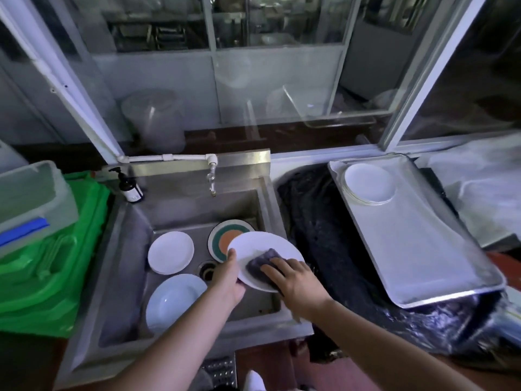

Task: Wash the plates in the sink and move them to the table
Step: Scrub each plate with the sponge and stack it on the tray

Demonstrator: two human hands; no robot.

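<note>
Over the steel sink [132, 249] my left hand [229, 273] grips the near-left rim of a white plate [253, 244], thumb on top. My right hand [296, 280] presses a dark purple sponge [260, 263] onto the plate's face, fingers over the sponge. Down in the basin lie a small white plate [170, 252], a pale blue plate [172, 300] and a plate with green and orange rings [225, 235], partly hidden behind the held plate. A stack of white plates [368, 183] sits in the far corner of a metal tray [423, 249] on the right.
The tap [211, 179] hangs over the basin's back wall, with a dark soap pump bottle [129, 186] to its left. Green crates [48, 266] and a clear plastic box [31, 198] stand left of the sink. Black plastic sheeting [318, 235] lies under the tray.
</note>
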